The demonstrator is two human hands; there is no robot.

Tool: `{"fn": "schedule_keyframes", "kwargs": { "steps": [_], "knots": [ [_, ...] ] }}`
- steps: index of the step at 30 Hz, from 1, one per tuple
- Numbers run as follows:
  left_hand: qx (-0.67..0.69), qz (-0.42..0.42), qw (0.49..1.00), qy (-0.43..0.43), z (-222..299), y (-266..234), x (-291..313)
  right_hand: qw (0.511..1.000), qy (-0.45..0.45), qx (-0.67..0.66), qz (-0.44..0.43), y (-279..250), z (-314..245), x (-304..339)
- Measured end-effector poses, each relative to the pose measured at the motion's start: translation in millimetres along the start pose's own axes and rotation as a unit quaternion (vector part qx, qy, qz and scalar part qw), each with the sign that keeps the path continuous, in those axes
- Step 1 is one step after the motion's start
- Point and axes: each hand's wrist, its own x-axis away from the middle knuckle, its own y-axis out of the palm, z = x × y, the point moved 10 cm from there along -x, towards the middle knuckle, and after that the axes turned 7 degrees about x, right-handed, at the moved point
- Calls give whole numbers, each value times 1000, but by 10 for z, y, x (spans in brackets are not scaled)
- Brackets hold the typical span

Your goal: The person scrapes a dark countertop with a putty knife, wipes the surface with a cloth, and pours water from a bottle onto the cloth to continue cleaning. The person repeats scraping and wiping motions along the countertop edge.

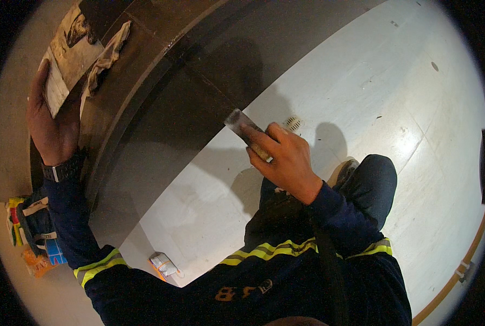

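Dark tiles [150, 168] meet pale flooring [416, 179] in the head view. The right hand [288, 160] pinches a scraper [236, 118] at the tiles' floor-side edge, near a seam [210, 82]; the left hand [55, 130] grips a smeared board [79, 62]. Seam work seems in hand, calling next for a flat, steady stroke.

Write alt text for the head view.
A person's right grip holds a small flat scraper near a seam in a dark surface bordering a pale floor. The left grip holds a pale, smeared board beside a crumpled cloth, and a round drain sits in the floor near the right grip.
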Motion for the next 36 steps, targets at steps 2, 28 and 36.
{"fn": "schedule_keyframes", "kwargs": {
  "steps": [2, 28, 36],
  "knots": [
    [-97, -21, 995, 28, 63, 74, 32, 999, 18, 6, -31, 56, 66, 101],
    [216, -5, 975, -45, -106, -104, 14, 983, -105, -43, 145, -737, -695, -721],
    [-200, -40, 975, 88, 153, 96, 89, 996, -47, -16, 70, -451, -416, -489]
  ]
}}
